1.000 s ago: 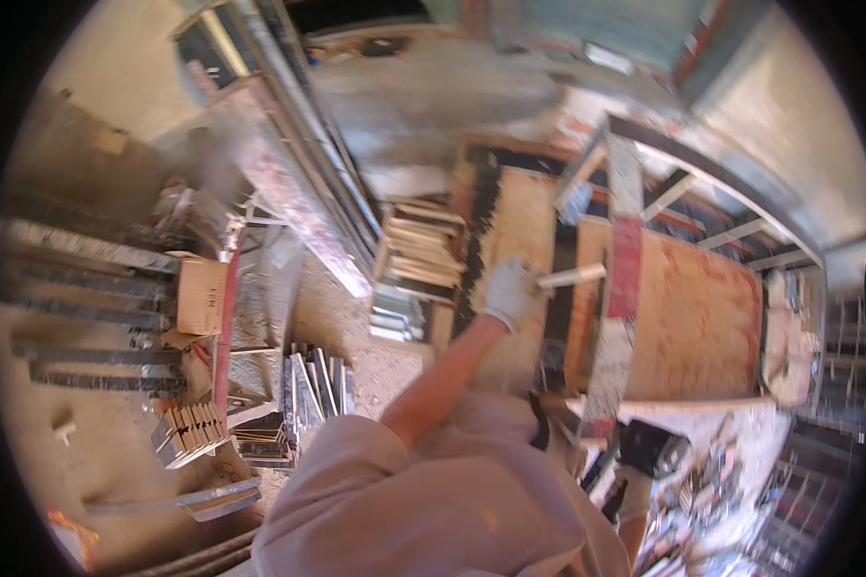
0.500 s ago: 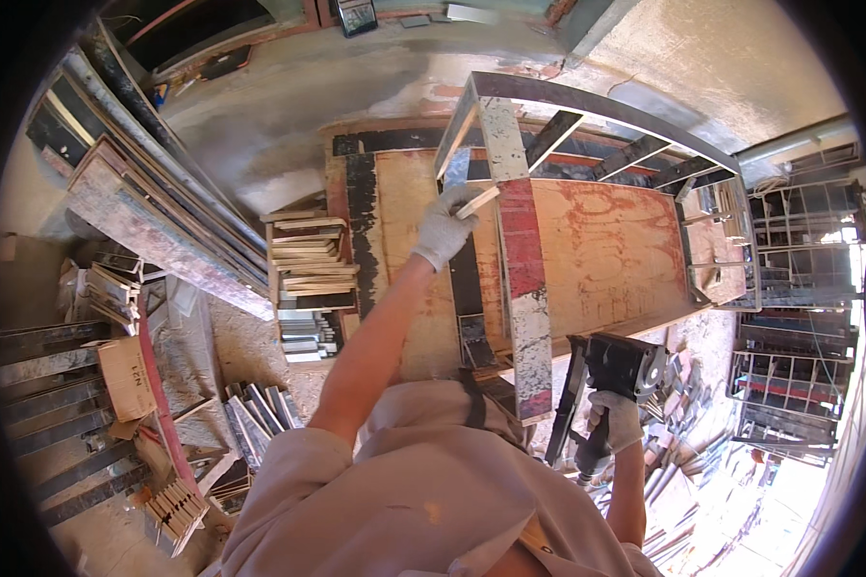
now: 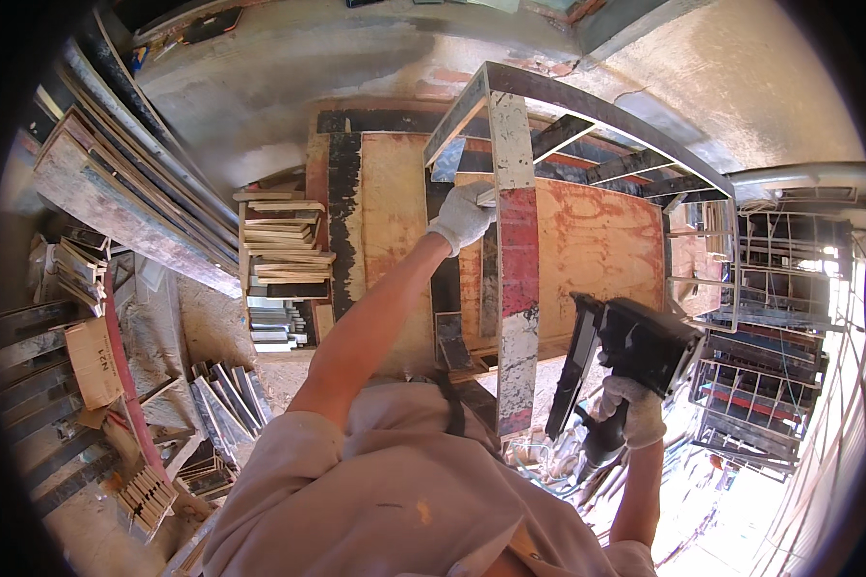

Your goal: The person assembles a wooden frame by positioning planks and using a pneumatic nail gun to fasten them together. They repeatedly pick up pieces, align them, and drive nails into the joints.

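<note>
My gloved left hand (image 3: 464, 213) is closed round a short wooden strip (image 3: 487, 197), its end at the left edge of a painted board (image 3: 520, 245) with white and red patches. That board forms the near side of a wooden frame (image 3: 601, 96) with dark cross pieces, standing on the plywood-topped workbench (image 3: 394, 240). To the right of the board, my gloved right hand (image 3: 633, 409) grips the handle of a black nail gun (image 3: 645, 346). The gun is apart from the frame, its long magazine on the left side. The fingertips of my left hand are partly hidden.
Wood strips (image 3: 284, 240) lie stacked at the bench's left end. Long planks (image 3: 135, 212) lean at the far left, above a cardboard box (image 3: 94, 363). More slatted frames (image 3: 779, 288) are piled on the right. Scrap pieces (image 3: 226, 404) lie on the floor.
My left hand has moved right, bringing the wooden strip against the painted board. My right hand has raised and turned the nail gun slightly. The whole view has shifted a little.
</note>
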The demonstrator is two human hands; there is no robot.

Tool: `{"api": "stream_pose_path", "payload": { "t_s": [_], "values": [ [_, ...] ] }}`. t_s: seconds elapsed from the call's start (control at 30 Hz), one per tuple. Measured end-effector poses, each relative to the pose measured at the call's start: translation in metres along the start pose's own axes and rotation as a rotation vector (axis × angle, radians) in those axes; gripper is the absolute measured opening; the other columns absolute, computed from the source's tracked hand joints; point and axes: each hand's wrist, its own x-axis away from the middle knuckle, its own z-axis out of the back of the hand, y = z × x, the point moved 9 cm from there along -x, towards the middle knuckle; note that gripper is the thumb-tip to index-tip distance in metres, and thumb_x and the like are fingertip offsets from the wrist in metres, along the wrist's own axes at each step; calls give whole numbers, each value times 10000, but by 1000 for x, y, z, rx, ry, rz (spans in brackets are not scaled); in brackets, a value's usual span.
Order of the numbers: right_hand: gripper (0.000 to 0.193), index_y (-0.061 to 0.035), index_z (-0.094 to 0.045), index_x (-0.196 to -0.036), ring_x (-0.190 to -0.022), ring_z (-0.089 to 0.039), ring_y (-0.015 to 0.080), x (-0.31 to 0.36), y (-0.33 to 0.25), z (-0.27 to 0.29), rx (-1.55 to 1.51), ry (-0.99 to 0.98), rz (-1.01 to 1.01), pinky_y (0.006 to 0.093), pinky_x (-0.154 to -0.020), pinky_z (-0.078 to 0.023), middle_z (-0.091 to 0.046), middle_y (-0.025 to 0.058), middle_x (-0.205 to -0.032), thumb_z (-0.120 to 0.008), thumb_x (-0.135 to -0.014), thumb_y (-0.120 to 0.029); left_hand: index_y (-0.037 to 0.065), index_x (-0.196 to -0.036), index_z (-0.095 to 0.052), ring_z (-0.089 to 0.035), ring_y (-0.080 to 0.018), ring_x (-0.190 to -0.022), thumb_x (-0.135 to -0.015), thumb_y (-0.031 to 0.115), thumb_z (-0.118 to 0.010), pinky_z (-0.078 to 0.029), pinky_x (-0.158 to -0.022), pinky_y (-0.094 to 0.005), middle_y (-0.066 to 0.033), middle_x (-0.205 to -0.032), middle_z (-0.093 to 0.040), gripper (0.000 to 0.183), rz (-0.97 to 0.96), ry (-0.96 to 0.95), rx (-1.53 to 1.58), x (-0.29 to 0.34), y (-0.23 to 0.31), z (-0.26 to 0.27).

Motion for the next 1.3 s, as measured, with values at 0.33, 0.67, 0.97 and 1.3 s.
{"api": "stream_pose_path", "payload": {
  "t_s": [0.33, 0.67, 0.97, 1.3],
  "values": [
    [185, -5, -565, -754, -518, -566, 215, -26, -131, -53, 287, -119, 339, 339, -543, -485, -545, 104, -591, -611, -897, -113, 102, -1128, -732, -696, -180, -859, -893, 133, -696, -533, -768, -322, -91, -977, -768, 239, 6, 2, 18, -2, 20, -4],
    [210, 38, -653, -1017, -526, -583, 184, -65, -180, -97, 395, -256, 202, 318, -511, -478, -572, 77, -641, -665, -876, -117, 122, -1145, -723, -717, -221, -955, -839, 80, -697, -539, -825, -340, -105, -1039, -760, 310, -31, -34, -18, -12, 27, 3],
    [132, 27, -676, -961, -524, -590, 183, -84, -183, -104, 389, -283, 213, 323, -518, -487, -570, 83, -644, -665, -908, -92, 115, -1172, -717, -727, -229, -944, -859, 101, -696, -542, -806, -336, -129, -1035, -762, 314, 2, -46, -15, -13, 39, 11],
    [213, 39, -665, -1028, -472, -535, 164, -83, -191, -114, 442, -312, 322, 316, -476, -485, -433, 7, -589, -662, -856, -86, 124, -1147, -732, -730, -240, -922, -856, 72, -658, -542, -790, -334, -143, -1029, -757, 305, -7, -44, -101, -13, 32, 10]
  ]
}}
